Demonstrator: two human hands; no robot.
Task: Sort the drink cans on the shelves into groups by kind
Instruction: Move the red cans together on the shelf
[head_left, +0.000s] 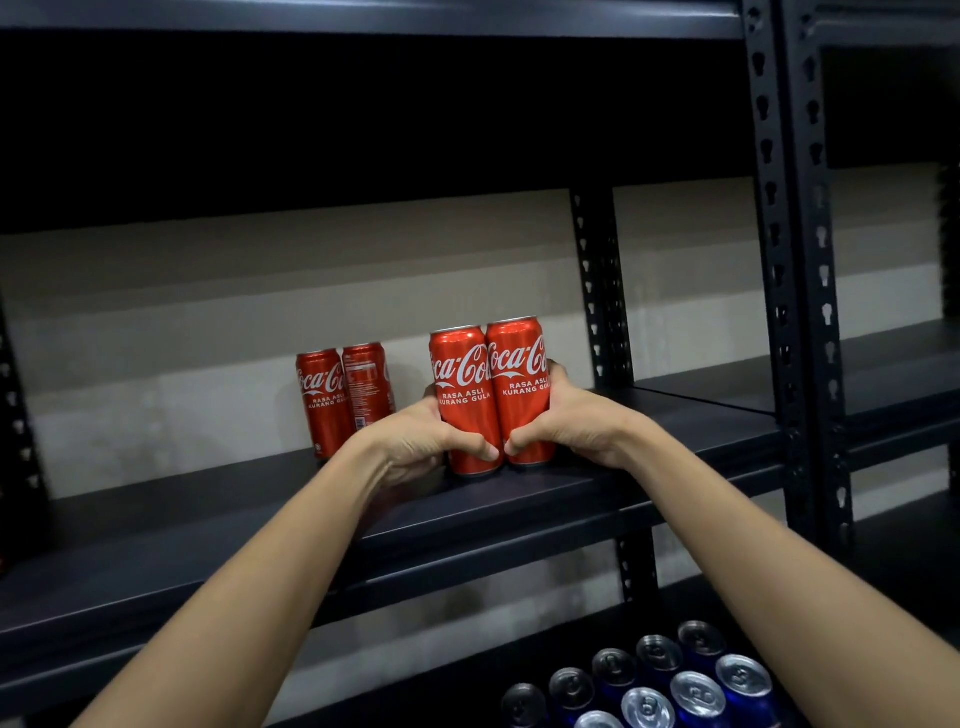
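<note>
Four red Coca-Cola cans stand upright on the middle shelf (519, 519) of a dark metal rack, in two pairs. The held pair sits near the shelf's front edge: the left held can (465, 400) and the right held can (522, 389) touch side to side, logos facing the camera. The left hand (415, 441) wraps the left held can from its outer side, thumb across the lower front; the right hand (566, 421) does the same to the right held can. Both sets of fingers are curled and clamped on their cans, and the two thumbs nearly meet at the seam between the cans. Whether the cans' bases rest on the shelf or hang just above it cannot be told.

Left of the held pair and further back on the shelf stands the second pair: a back can with its logo showing (323, 402) and, just beside it on the right, a back can turned label-side out (369, 384). These two touch or nearly touch each other and stand apart from the held pair.

Below the middle shelf, toward the right, the lower shelf carries a cluster of blue cans (670, 680) seen from above, silver tops showing; about ten are visible, packed in rows, some cut off by the frame's bottom edge.
</note>
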